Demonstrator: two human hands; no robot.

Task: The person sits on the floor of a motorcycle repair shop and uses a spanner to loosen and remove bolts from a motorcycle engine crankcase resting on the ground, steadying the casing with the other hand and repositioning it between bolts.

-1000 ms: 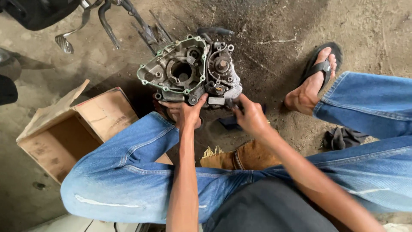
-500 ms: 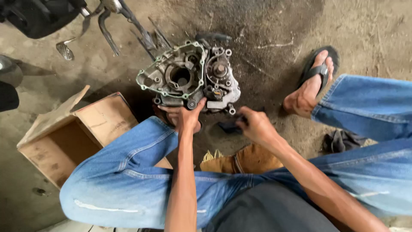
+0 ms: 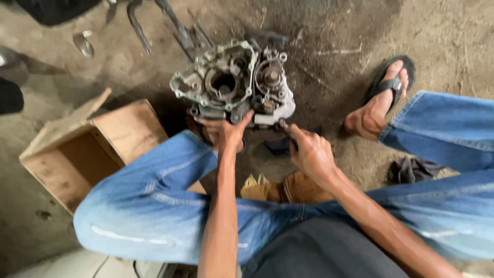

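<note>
A greasy metal engine case [image 3: 234,85] stands on the dirt floor in front of me, its open side with a round bore facing up. My left hand [image 3: 224,134] grips its lower edge, thumb stretched up against the casing. My right hand [image 3: 309,152] is closed around a thin dark tool at the case's lower right corner; the tool's tip is hidden. My knees in blue jeans frame both arms.
An open cardboard box [image 3: 77,154] lies at left. Metal rods and parts [image 3: 164,25] lie behind the case. My sandalled foot [image 3: 383,98] rests at right, a dark rag [image 3: 411,170] next to it. A brown cloth [image 3: 290,188] sits below my hands.
My right hand dropped away from the case, then came back to its lower right corner. The left hand kept its hold. The view shifted slightly.
</note>
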